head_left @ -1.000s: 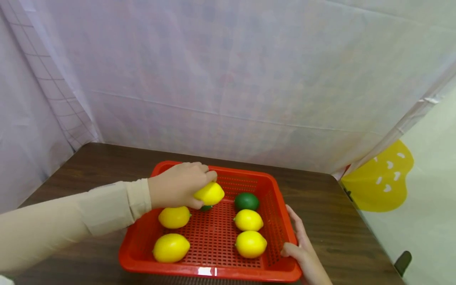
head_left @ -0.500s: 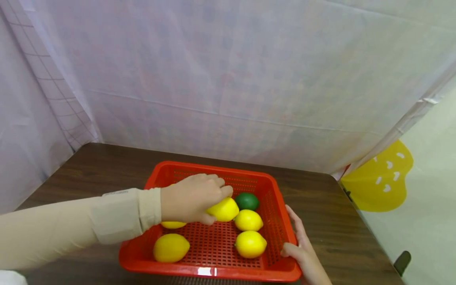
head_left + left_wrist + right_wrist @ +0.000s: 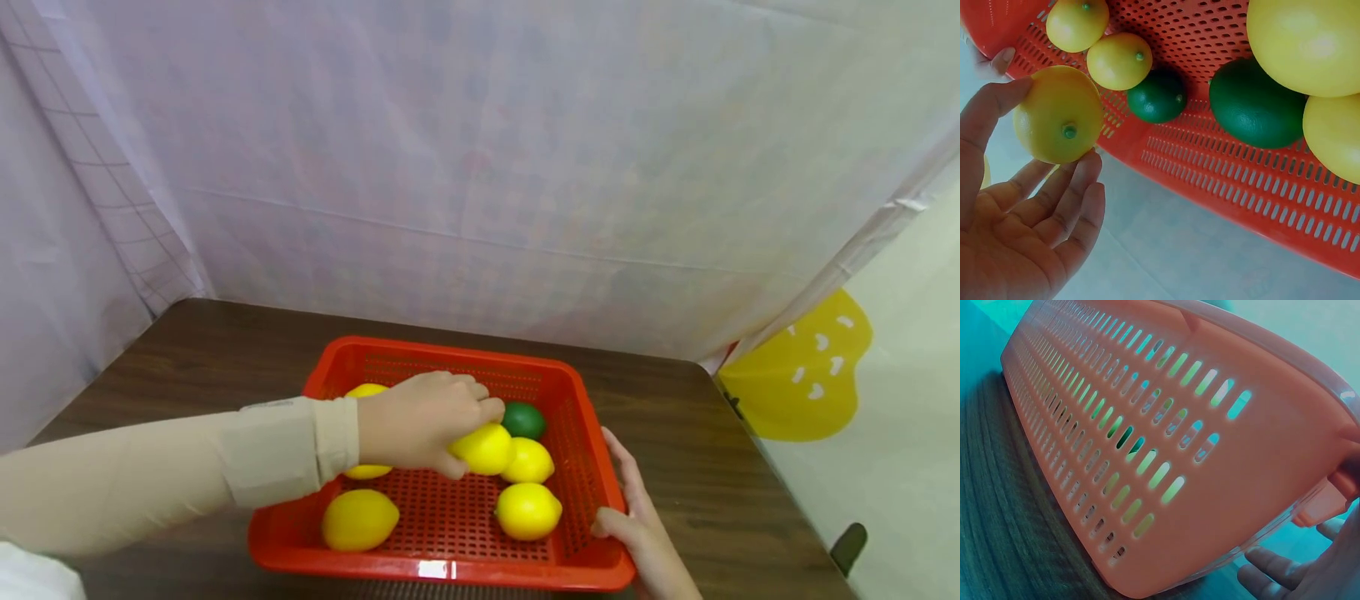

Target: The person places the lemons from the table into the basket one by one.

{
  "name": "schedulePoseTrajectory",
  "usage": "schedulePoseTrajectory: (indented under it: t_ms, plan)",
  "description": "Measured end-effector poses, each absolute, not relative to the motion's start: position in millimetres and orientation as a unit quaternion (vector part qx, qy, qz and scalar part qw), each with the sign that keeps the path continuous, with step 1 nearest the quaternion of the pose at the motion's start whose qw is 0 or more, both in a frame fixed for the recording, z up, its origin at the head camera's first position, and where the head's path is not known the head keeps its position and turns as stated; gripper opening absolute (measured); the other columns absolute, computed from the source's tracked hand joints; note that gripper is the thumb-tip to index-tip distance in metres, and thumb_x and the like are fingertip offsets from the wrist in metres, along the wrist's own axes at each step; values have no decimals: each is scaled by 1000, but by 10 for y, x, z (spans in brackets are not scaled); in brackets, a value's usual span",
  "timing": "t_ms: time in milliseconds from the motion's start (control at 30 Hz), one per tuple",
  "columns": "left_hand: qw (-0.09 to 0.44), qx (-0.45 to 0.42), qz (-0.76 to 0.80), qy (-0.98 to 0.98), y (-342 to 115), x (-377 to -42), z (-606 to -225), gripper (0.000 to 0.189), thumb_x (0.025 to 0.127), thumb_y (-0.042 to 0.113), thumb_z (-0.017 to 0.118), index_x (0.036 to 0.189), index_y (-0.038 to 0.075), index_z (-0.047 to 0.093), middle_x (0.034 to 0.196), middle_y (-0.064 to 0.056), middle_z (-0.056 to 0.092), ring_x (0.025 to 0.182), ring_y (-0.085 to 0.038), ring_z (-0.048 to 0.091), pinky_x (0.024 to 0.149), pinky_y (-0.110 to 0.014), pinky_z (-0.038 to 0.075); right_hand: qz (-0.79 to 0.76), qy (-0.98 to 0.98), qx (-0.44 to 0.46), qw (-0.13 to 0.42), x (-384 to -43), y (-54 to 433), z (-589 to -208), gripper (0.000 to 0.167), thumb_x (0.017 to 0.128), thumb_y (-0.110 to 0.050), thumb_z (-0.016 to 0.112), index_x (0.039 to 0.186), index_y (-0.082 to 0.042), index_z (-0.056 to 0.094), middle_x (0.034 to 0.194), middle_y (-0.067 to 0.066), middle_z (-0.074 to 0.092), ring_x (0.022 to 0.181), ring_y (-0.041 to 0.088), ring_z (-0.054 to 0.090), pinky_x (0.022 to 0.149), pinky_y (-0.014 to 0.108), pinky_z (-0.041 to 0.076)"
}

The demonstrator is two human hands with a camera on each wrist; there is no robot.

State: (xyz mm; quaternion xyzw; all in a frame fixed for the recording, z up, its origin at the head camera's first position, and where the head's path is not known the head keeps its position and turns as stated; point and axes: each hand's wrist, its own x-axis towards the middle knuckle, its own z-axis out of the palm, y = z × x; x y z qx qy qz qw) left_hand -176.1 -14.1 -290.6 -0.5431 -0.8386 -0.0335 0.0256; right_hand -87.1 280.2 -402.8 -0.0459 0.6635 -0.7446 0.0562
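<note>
My left hand (image 3: pixel 427 421) pinches a yellow lemon (image 3: pixel 483 449) between thumb and fingers, over the right half of a red slotted plastic basket (image 3: pixel 341 568). In the head view this lemon overlaps another lemon (image 3: pixel 531 462) by the right wall. One more lemon (image 3: pixel 528 511) lies in front of that one, and a dark green lime (image 3: pixel 524 420) behind it. Along the left side are a front lemon (image 3: pixel 361 520) and others partly covered by my left arm. A second green lime (image 3: pixel 1254 103) shows in the left wrist view. My right hand (image 3: pixel 637 533) grips the basket's right rim, thumb on top.
The basket stands on a dark wood-grain table (image 3: pixel 675 417). Pale curtain cloth (image 3: pixel 450 167) hangs behind the table's far edge. A yellow shape with white marks (image 3: pixel 798 375) is on the cloth at the right, with a dark green piece (image 3: pixel 849 548) below it.
My left hand has carried the lemon from the back left to the right and slightly nearer, uncovering part of the back-left lemon. The right hand stays on the rim.
</note>
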Motion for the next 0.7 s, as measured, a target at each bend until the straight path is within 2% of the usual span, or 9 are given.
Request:
schedulePoseTrajectory:
  t_ms: [233,367,700]
  plan:
    - [6,-556,-47,-830,-66,-1742,-2924,39,85,33,84,113,15,63,91,10,59,81,-8,52,66,-23,44,-736,674,-45,48,-875,2793,-4036,103,72,14,48,162,-28,18,151,22,29,119,38,52,87,47,55]
    - [4,-561,-44,-827,-21,-1714,-2936,40,84,34,84,113,15,63,90,10,59,80,-8,52,66,-23,44,-736,673,-39,57,-866,2787,-4004,104,72,13,48,162,-29,16,152,22,27,119,39,51,88,48,54]
    - [0,-595,-41,-803,85,-1658,-3054,45,83,33,85,119,15,65,99,8,66,83,-6,53,70,-19,46,-739,670,-29,66,-854,2787,-3972,105,72,12,49,162,-30,15,155,23,25,119,38,52,88,48,55]
